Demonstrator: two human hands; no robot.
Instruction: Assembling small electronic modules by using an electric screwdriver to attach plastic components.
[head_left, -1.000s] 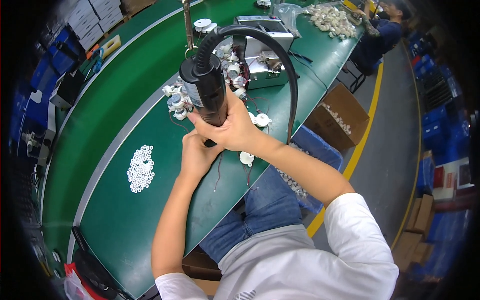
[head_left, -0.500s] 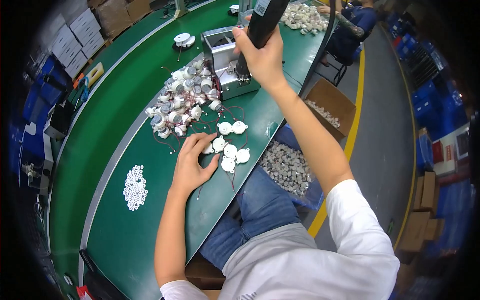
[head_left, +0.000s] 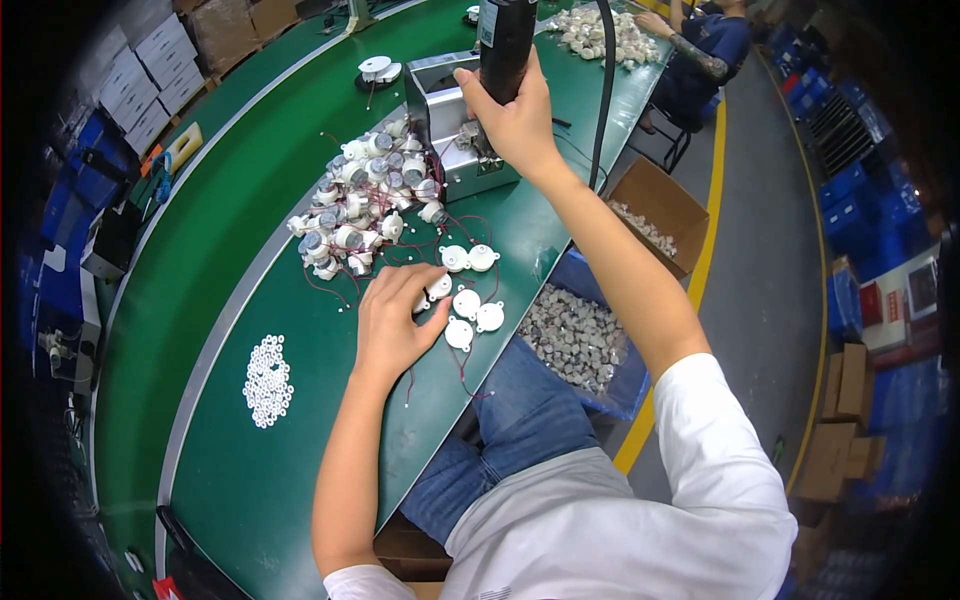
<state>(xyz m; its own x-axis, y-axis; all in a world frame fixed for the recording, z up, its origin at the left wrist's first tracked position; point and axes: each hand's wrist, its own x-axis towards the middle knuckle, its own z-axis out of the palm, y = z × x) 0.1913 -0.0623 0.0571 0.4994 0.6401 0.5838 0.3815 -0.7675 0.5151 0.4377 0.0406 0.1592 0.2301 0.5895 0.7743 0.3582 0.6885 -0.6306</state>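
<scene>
My right hand (head_left: 515, 125) is wrapped round the body of a black electric screwdriver (head_left: 507, 45), held upright with its lower end at the front of a metal box-shaped machine (head_left: 478, 180), probably a screw feeder. My left hand (head_left: 390, 325) rests on the green bench, fingers and thumb curved round small white round housings (head_left: 440, 287), partly hidden under the fingers. Beside it lie several more white round housings (head_left: 489, 317) with mounting ears and thin red wires. Past the left hand is a heap of small white-and-grey motor units (head_left: 360, 195) with tangled wires.
Small white rings (head_left: 268, 383) lie spread on the bench at left. A blue bin of grey parts (head_left: 575, 335) and a cardboard box (head_left: 655, 215) stand right of the bench edge. A black cable (head_left: 606, 100) hangs near my right arm. Another person (head_left: 705, 55) sits at the far right.
My right hand and the screwdriver have shifted slightly left, and the screwdriver stands more upright. My left hand has moved slightly right, the housings with it.
</scene>
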